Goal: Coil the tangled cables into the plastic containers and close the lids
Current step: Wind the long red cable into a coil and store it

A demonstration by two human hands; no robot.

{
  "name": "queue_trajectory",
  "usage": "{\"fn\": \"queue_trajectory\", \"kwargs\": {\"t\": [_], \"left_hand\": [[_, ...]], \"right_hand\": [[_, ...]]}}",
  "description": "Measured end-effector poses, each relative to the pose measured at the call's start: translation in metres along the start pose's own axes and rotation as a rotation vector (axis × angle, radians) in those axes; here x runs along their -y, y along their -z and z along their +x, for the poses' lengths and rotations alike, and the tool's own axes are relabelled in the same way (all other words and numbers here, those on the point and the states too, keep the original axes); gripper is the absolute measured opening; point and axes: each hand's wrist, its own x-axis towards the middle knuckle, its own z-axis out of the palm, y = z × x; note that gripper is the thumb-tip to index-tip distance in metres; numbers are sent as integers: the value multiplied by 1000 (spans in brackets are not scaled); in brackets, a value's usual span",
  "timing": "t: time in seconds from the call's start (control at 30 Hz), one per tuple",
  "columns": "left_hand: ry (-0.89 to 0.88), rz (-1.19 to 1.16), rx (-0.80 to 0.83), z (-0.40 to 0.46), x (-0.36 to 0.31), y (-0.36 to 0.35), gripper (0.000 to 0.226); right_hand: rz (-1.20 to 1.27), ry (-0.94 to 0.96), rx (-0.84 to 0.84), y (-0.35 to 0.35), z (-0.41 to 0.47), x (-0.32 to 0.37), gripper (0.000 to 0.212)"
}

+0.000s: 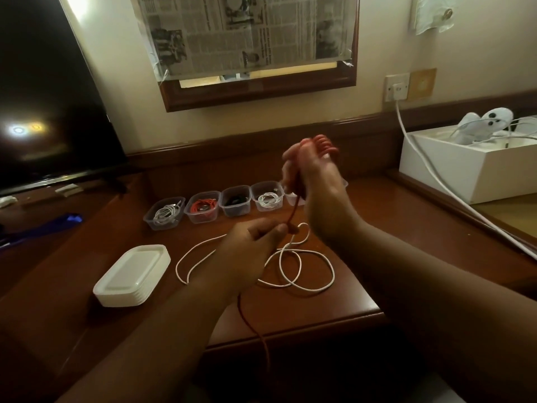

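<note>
Wooden desk against cream wall, left hand pinching red cable, right hand wrapped in its coils

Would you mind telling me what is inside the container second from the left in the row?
The second container holds a coiled red cable with a dark piece on it. Its bottom is hidden beneath the coil.
</note>
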Motion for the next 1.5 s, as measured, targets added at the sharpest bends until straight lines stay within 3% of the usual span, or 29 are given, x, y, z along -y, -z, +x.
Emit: {"fn": "queue_trajectory", "kwargs": {"t": [0.1, 0.17, 0.23, 0.33, 0.4, 0.53, 0.67, 0.87, 1.0, 1.13, 1.27, 1.4, 1.5], "left_hand": [[-113, 181, -37, 3, -9, 17, 16], [-188, 292, -54, 5, -11, 26, 14], [-262, 329, -95, 5, -11, 29, 10], [-297, 180, -90, 5, -10, 31, 40], [-279, 103, -79, 6, -9, 31, 49], [-323, 102, -28, 7, -9, 32, 43], [-386, 81, 7, 5, -14, 23, 20], [-304, 130, -150, 12, -1, 13, 34], [-263, 123, -197, 16, 8, 12, 49], [-233, 79, -211, 20, 11, 11, 55], [-133, 5, -258, 30, 9, 16, 47], [-8, -124, -328, 43, 8, 23, 43], [68, -155, -305, 54, 8, 22, 42]], "right_hand": [[-814, -22, 199, -2, -9, -2, 48], [-908, -110, 297, -8, -15, -4, 55], [-762, -244, 378, -13, -19, -2, 69], [-333, -522, 416, -9, -17, 4, 71], [-151, -603, 463, -5, -19, 6, 72], [-53, -672, 556, -7, -20, 10, 73], [83, -680, 601, -6, -18, 9, 75], [161, -673, 414, -13, -22, -8, 77], [29, -739, 208, -19, -23, -15, 77], [-110, -669, 55, -20, -16, -23, 69], [-140, -679, 68, -19, -9, -27, 61], [142, -702, 151, -11, -5, -28, 41], [112, -714, 195, -9, 3, -32, 24]]}}
